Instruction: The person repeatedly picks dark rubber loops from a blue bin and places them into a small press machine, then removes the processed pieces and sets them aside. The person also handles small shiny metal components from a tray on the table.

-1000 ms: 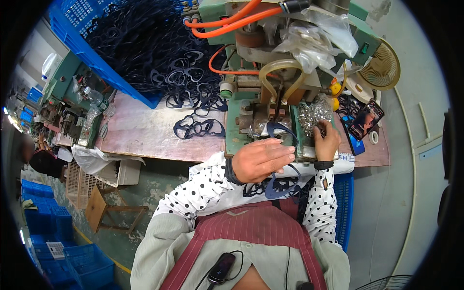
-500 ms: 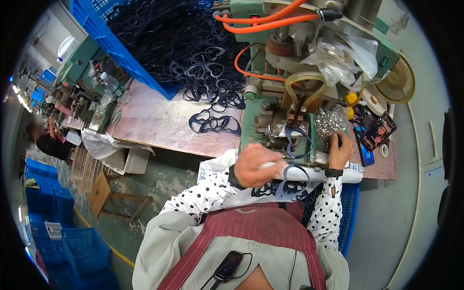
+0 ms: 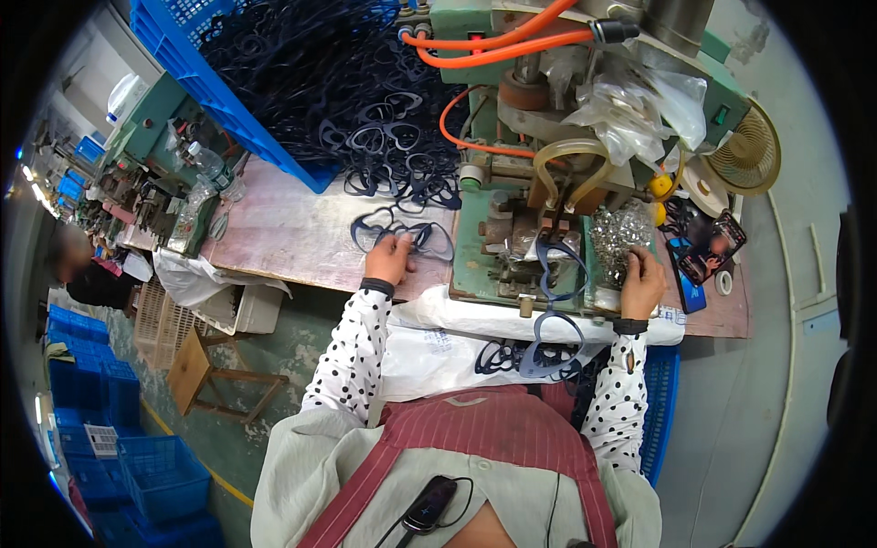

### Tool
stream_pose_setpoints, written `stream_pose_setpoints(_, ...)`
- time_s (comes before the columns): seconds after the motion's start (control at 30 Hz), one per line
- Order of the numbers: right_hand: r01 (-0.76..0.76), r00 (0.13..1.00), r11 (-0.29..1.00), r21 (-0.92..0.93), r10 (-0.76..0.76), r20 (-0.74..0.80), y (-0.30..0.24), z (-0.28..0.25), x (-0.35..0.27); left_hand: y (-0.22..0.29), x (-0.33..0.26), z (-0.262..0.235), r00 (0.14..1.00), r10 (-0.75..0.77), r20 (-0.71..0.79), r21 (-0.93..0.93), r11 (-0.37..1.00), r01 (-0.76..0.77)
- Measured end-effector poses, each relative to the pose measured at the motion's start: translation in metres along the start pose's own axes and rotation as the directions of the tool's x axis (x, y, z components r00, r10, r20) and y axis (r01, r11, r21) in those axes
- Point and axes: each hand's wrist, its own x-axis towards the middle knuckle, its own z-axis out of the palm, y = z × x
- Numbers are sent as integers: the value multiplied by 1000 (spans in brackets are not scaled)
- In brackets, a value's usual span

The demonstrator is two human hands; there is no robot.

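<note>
My left hand reaches to the bench left of the green press, fingers curled at the edge of dark blue plastic eyeglass frames lying there. Another dark blue eyeglass frame hangs upright at the front of the press, its upper end by the metal fixture. On the right, my right hand rests at the near edge of a heap of small shiny metal parts. Its thumb and fingers are drawn together; whatever lies between them is too small to make out.
A blue crate heaped with dark frames stands at the back left. Orange hoses cross above the press. A phone and a tape roll lie at right. More frames rest on white sacking before me.
My left hand has moved from in front of the press leftward and away from me to the frames on the bench. My right hand stays by the metal parts.
</note>
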Motion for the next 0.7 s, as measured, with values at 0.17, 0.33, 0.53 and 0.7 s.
stream_pose_setpoints(0.17,-68,998,989,132,67,13,-22,-7,5,22,-8,-9,989,108,105,-652,758,-14)
stream_pose_setpoints(0.33,-171,971,866,470,67,230,-87,-21,12,55,-13,-16,955,276,-108,-379,877,-297)
stream_pose_setpoints(0.53,-183,913,796,576,-80,401,-154,-40,7,75,-1,-17,947,213,-242,-661,678,-321)
stream_pose_setpoints(0.7,-272,894,785,556,-7,448,-158,-29,2,100,-22,-12,955,289,-70,-898,399,-187)
